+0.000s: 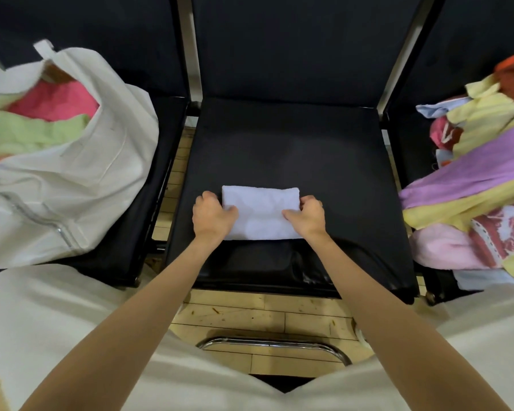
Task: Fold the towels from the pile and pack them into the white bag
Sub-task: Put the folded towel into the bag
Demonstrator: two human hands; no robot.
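A small pale lavender towel (260, 210), folded into a rectangle, lies on the black seat (279, 149) of the middle chair. My left hand (211, 213) grips its left edge, thumb on top and fingers curled under. My right hand (307, 215) grips the right edge the same way. The white bag (72, 179) stands open on the left chair with pink and light green towels inside. The pile of unfolded towels (481, 179), in yellow, purple, pink and red, sits on the right chair.
Three black chairs with metal frames stand side by side against a dark back. Wooden floor (250, 315) shows below the seats. A chrome chair rail (273, 345) sits close to my body.
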